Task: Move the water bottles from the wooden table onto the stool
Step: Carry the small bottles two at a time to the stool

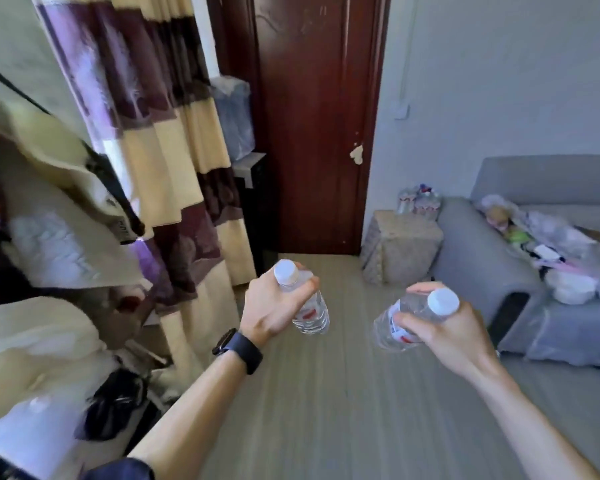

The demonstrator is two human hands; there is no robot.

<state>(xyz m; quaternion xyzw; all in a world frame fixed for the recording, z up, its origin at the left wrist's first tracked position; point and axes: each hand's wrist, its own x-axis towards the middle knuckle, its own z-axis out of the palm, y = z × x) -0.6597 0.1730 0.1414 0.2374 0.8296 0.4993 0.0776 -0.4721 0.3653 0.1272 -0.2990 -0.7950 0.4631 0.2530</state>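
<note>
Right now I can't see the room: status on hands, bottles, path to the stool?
Left hand shut on left bottle. Right hand shut on right bottle. Stool ahead, floor clear.

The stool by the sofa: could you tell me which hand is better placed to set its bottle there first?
Probably the right hand: it holds its bottle on the stool's side; the left hand is farther away.

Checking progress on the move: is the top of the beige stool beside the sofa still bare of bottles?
No: some bottles already stand at the back of the stool, while each hand carries another.
</note>
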